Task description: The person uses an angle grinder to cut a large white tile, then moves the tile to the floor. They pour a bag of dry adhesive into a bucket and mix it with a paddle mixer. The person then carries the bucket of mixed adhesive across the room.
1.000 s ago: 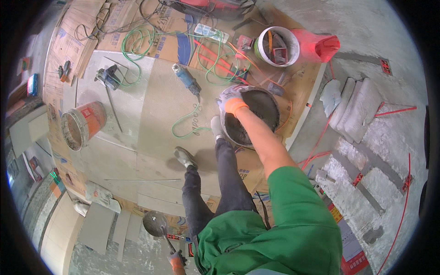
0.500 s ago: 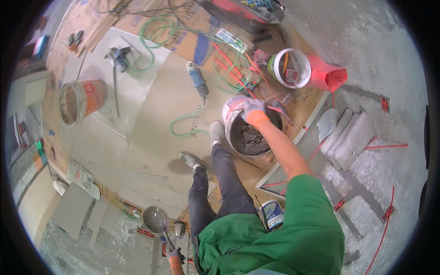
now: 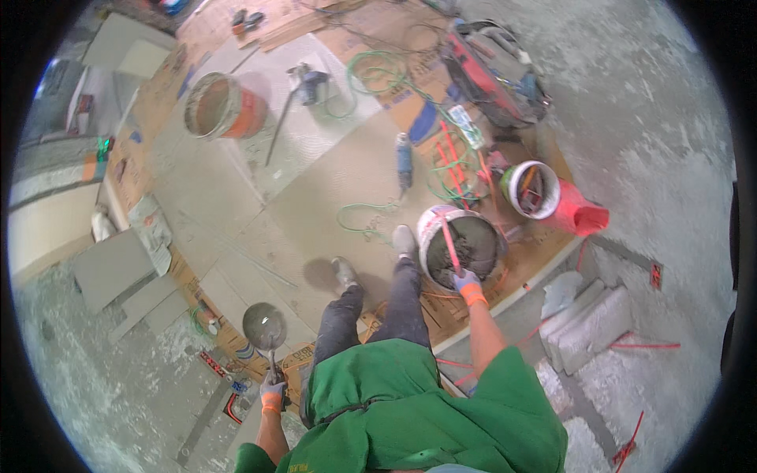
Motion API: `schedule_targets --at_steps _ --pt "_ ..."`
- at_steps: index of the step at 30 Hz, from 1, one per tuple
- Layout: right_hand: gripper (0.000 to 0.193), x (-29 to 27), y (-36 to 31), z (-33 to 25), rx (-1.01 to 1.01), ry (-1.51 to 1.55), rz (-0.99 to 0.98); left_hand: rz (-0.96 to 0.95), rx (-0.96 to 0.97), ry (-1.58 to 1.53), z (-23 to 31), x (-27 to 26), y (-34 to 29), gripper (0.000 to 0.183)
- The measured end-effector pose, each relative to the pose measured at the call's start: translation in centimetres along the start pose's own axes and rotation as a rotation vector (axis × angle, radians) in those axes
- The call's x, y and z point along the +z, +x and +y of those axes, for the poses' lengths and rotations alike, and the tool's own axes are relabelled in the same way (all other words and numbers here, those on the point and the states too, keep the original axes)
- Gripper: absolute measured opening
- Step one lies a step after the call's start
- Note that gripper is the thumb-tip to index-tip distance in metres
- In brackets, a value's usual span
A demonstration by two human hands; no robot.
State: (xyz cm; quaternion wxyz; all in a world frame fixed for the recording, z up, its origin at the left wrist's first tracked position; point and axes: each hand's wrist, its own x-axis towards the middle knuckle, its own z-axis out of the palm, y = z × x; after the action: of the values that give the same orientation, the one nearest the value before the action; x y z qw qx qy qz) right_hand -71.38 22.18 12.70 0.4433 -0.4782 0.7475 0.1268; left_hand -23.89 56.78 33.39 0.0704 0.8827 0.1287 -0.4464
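My right hand [image 3: 468,284], in a grey glove with an orange cuff, is closed on the pink-red handle [image 3: 450,243] of a white bucket [image 3: 426,230]. The handle stretches across the bucket's mouth, over dark grey wet mortar [image 3: 479,240]. Low on the left, my left hand [image 3: 272,391], gloved the same way, grips the shaft of a ladle [image 3: 264,325]. Its round bowl is grey and looks wet. The bucket stands upright beside my right foot, and the ladle is well apart from it.
A blue angle grinder [image 3: 404,164] lies ahead on the boards, its green cord [image 3: 361,230] looping nearby. An orange bucket [image 3: 246,112] lies tipped at far left. On the right are a white tool bucket [image 3: 550,199], a red bag [image 3: 582,214] and stacked pale sacks [image 3: 587,323]. A tool bag [image 3: 497,75] stands beyond.
My right hand has moved from the bucket's far rim to its near side and now grips the handle. My left hand and the ladle appear higher in view, which has itself shifted.
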Motion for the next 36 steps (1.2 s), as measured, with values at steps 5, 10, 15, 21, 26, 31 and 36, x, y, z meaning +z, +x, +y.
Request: schedule_targets --at_steps 5,10,15,21,26,31,36 --pt "0.05 -2.1 -0.9 0.0 0.042 0.023 -0.196 0.02 -0.136 -0.001 -0.4 1.0 -1.4 0.018" --pt "0.046 -2.6 -0.5 -1.4 0.068 0.045 -0.188 0.054 -0.148 0.061 1.8 2.1 -5.2 0.014" --pt "0.041 -1.4 0.2 0.1 -0.004 0.136 -0.218 0.087 -0.153 0.067 3.0 2.7 -6.4 0.021" --pt "0.05 -2.8 1.7 2.3 0.009 0.063 -0.124 0.09 -0.188 0.003 -0.2 3.7 -4.2 0.016" --pt "0.054 -3.6 2.1 1.3 -0.018 -0.115 -0.068 0.167 -0.183 0.138 -4.5 5.5 -4.6 0.026" --pt "0.048 -3.8 3.0 1.2 -0.06 -0.149 -0.008 0.164 -0.325 0.169 -8.3 6.1 -6.9 0.033" --pt "0.05 -4.5 4.7 -0.4 -0.092 -0.229 0.013 0.121 -0.478 0.105 -16.7 7.9 -6.3 0.031"
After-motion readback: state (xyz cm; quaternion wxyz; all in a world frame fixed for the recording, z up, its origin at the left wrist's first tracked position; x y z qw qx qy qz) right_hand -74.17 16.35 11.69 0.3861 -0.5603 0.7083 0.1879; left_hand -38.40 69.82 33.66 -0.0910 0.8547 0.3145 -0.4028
